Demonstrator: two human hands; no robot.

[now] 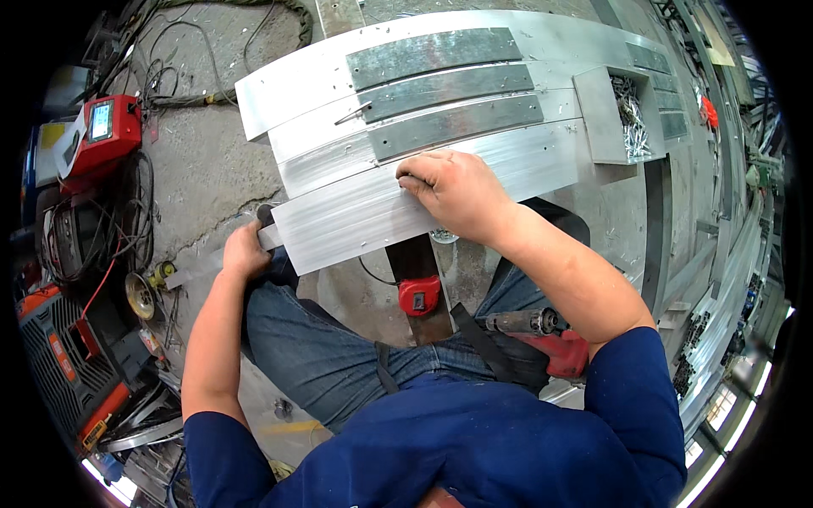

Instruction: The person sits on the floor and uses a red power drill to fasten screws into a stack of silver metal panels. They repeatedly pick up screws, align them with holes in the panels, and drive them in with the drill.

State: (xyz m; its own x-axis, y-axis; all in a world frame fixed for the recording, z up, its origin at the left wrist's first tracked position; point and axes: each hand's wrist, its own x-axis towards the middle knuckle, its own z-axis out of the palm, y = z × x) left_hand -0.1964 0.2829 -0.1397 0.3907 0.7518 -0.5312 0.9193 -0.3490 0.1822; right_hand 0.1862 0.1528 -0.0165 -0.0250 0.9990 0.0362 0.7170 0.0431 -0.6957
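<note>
Head view: left hand at the near panel's left end, fingers bent over a flat metal strip; cannot tell whether it clasps strip or panel edge. Right hand above the near panel, fingers curled in, thumb drawn against them; whether something small is pinched there, cannot tell. Near panel, brushed silver, lies across in front of the knees, first of several side by side. Three grey plates on the panels beyond; thin pin by their left ends. Open box to the right, small metal fasteners inside. Red tape measure between the legs, on a dark bar. Red-and-black power tool by right thigh. Far left, red machine with lit screen; below it, orange-and-grey case.
</note>
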